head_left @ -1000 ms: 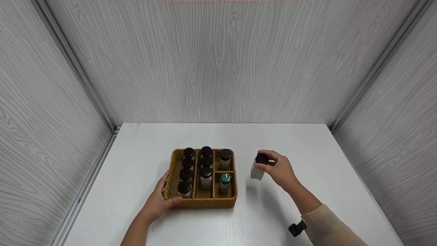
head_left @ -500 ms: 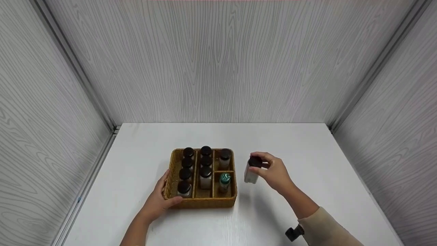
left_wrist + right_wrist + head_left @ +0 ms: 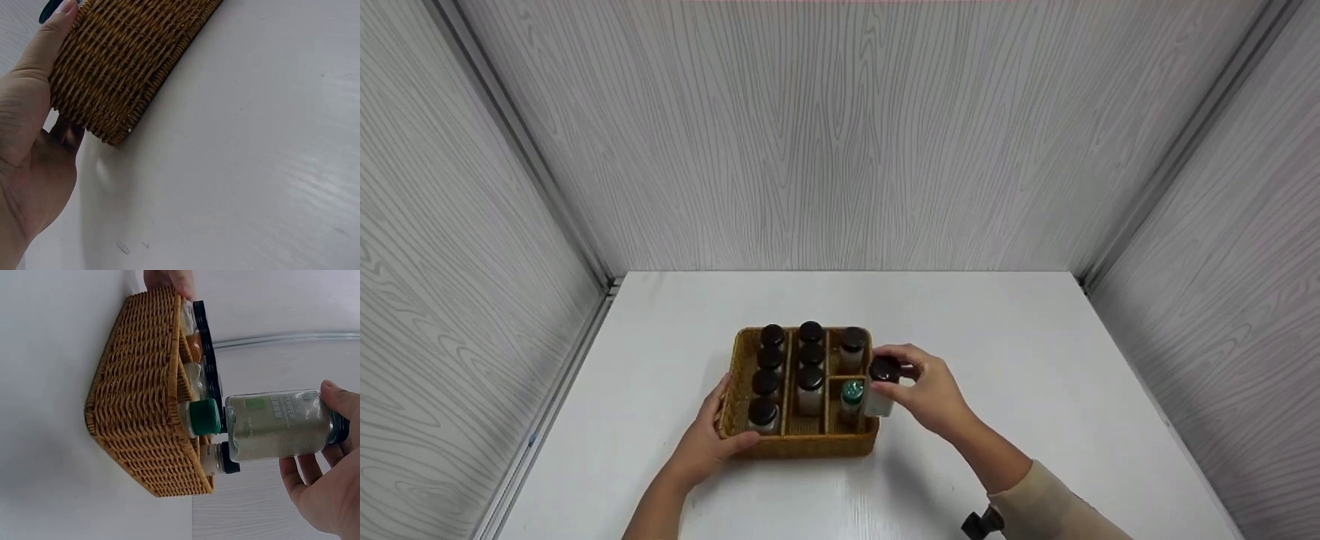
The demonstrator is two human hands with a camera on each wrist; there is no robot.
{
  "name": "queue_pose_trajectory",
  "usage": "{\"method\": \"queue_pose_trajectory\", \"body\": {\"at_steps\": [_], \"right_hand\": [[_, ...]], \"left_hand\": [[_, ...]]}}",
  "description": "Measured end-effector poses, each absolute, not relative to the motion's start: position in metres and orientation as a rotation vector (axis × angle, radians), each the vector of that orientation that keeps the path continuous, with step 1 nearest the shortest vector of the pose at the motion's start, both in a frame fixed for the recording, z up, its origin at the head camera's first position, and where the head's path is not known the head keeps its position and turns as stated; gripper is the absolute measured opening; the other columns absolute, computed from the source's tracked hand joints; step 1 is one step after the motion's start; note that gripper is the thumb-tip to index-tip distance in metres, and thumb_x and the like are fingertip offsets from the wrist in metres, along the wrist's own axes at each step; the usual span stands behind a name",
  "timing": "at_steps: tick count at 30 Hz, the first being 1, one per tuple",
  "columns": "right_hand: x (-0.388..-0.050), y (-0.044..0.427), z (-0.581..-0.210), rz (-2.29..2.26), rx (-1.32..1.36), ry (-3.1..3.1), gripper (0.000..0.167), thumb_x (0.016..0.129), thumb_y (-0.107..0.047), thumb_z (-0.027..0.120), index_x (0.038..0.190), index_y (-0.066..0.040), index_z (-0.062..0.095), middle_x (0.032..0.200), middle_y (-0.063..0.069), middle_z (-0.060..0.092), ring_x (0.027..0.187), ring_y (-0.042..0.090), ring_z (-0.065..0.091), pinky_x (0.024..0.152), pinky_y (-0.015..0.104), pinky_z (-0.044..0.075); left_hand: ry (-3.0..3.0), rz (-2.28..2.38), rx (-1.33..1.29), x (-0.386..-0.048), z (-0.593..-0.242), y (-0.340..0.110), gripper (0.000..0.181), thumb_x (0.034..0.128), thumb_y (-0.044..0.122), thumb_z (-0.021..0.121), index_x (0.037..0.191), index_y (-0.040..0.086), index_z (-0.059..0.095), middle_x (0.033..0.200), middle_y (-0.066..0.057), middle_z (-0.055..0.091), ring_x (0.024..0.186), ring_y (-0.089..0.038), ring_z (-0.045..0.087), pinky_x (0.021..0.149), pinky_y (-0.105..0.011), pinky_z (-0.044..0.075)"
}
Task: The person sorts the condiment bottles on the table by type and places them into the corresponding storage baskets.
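A brown wicker basket with compartments stands on the white table. My left hand grips its front left corner, thumb on the front wall and fingers along the left side. From its black cap, a clear spice jar of pale powder hangs in my right hand, pinched between thumb and fingers over the basket's right edge. In the right wrist view, part of the word "pepper" shows on this jar, its base close to a green-capped jar in the front right compartment.
Several black-capped jars fill the left compartment; 3 more stand in the middle one. Another black-capped jar is at the back right. Grey wood-grain panels enclose the table behind and at the sides.
My right hand has carried the spice jar leftward and a little toward me, from beside the basket to over its right edge. The left hand keeps its grip on the basket.
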State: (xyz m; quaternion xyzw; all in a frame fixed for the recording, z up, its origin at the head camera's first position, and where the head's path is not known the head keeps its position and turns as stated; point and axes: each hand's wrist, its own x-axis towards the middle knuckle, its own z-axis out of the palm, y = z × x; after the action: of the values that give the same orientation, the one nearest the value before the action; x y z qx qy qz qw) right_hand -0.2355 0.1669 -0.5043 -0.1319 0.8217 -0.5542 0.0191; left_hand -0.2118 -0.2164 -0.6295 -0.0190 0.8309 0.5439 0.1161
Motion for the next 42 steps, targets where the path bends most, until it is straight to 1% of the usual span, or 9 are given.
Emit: {"method": "queue_pose_trajectory", "body": {"at_steps": [7, 16, 19, 23, 25, 29, 35, 39, 42], "right_hand": [[-0.230, 0.139, -0.505, -1.709, -0.563, 2.521, 0.043, 0.091, -0.015, 0.089, 0.132, -0.022, 0.076, 0.134, 0.007, 0.072, 0.127, 0.028, 0.069, 0.107, 0.038, 0.062], [-0.222, 0.106, -0.517, -1.706, -0.626, 2.460, 0.045, 0.091, -0.017, 0.090, 0.133, -0.023, 0.076, 0.138, 0.007, 0.072, 0.124, 0.037, 0.071, 0.098, 0.039, 0.065], [-0.221, 0.098, -0.522, -1.708, -0.638, 2.473, 0.045, 0.091, -0.019, 0.090, 0.133, -0.024, 0.076, 0.137, 0.003, 0.072, 0.125, 0.031, 0.071, 0.099, 0.039, 0.065], [-0.221, 0.088, -0.532, -1.697, -0.664, 2.515, 0.046, 0.089, -0.019, 0.091, 0.132, -0.027, 0.076, 0.135, -0.003, 0.074, 0.125, 0.019, 0.071, 0.100, 0.031, 0.063], [-0.222, 0.085, -0.538, -1.705, -0.687, 2.516, 0.046, 0.089, -0.018, 0.092, 0.132, -0.026, 0.076, 0.134, -0.003, 0.074, 0.123, 0.017, 0.072, 0.100, 0.028, 0.062], [-0.224, 0.080, -0.547, -1.738, -0.705, 2.478, 0.046, 0.088, -0.014, 0.092, 0.131, -0.021, 0.076, 0.133, 0.001, 0.074, 0.119, 0.024, 0.074, 0.096, 0.026, 0.063], [-0.227, 0.079, -0.557, -1.708, -0.683, 2.506, 0.048, 0.089, -0.013, 0.091, 0.133, -0.010, 0.075, 0.134, 0.005, 0.073, 0.120, 0.034, 0.073, 0.097, 0.033, 0.064], [-0.227, 0.077, -0.562, -1.686, -0.617, 2.517, 0.047, 0.089, -0.013, 0.091, 0.134, -0.010, 0.075, 0.131, 0.004, 0.068, 0.118, 0.031, 0.072, 0.097, 0.038, 0.065], [-0.225, 0.074, -0.564, -1.623, -0.569, 2.580, 0.048, 0.088, -0.016, 0.092, 0.133, -0.014, 0.077, 0.127, 0.000, 0.066, 0.116, 0.023, 0.071, 0.095, 0.033, 0.064]], "left_hand": [[2.435, 1.587, -0.048, -0.214, -0.632, -0.218, 0.126, 0.0853, 0.054, 0.091, 0.175, 0.039, 0.004, 0.185, -0.011, 0.011, 0.169, -0.048, 0.015, 0.133, -0.073, 0.016], [2.414, 1.597, -0.058, -0.213, -0.631, -0.218, 0.127, 0.0857, 0.053, 0.091, 0.176, 0.037, 0.002, 0.185, -0.011, 0.011, 0.169, -0.049, 0.016, 0.134, -0.072, 0.016], [2.416, 1.594, -0.066, -0.213, -0.630, -0.218, 0.128, 0.0853, 0.054, 0.091, 0.176, 0.037, 0.002, 0.185, -0.012, 0.012, 0.168, -0.048, 0.019, 0.134, -0.072, 0.017], [2.419, 1.590, -0.081, -0.212, -0.630, -0.217, 0.129, 0.0843, 0.054, 0.092, 0.176, 0.036, 0.003, 0.184, -0.011, 0.015, 0.167, -0.047, 0.023, 0.134, -0.071, 0.019], [2.426, 1.585, -0.079, -0.211, -0.630, -0.217, 0.128, 0.0844, 0.054, 0.091, 0.176, 0.035, 0.003, 0.184, -0.012, 0.016, 0.167, -0.046, 0.025, 0.134, -0.071, 0.021], [2.430, 1.588, -0.070, -0.211, -0.629, -0.216, 0.127, 0.0852, 0.053, 0.091, 0.176, 0.035, 0.004, 0.184, -0.012, 0.018, 0.166, -0.046, 0.027, 0.133, -0.071, 0.022], [2.428, 1.585, -0.054, -0.210, -0.626, -0.217, 0.127, 0.0858, 0.052, 0.091, 0.176, 0.036, 0.003, 0.184, -0.013, 0.015, 0.167, -0.047, 0.023, 0.133, -0.072, 0.022], [2.434, 1.589, -0.048, -0.210, -0.627, -0.216, 0.125, 0.0871, 0.051, 0.090, 0.176, 0.038, 0.003, 0.184, -0.013, 0.015, 0.167, -0.048, 0.023, 0.132, -0.073, 0.023], [2.439, 1.594, -0.047, -0.211, -0.629, -0.216, 0.124, 0.0879, 0.050, 0.090, 0.175, 0.039, 0.003, 0.184, -0.013, 0.016, 0.167, -0.049, 0.024, 0.131, -0.074, 0.024]]}}
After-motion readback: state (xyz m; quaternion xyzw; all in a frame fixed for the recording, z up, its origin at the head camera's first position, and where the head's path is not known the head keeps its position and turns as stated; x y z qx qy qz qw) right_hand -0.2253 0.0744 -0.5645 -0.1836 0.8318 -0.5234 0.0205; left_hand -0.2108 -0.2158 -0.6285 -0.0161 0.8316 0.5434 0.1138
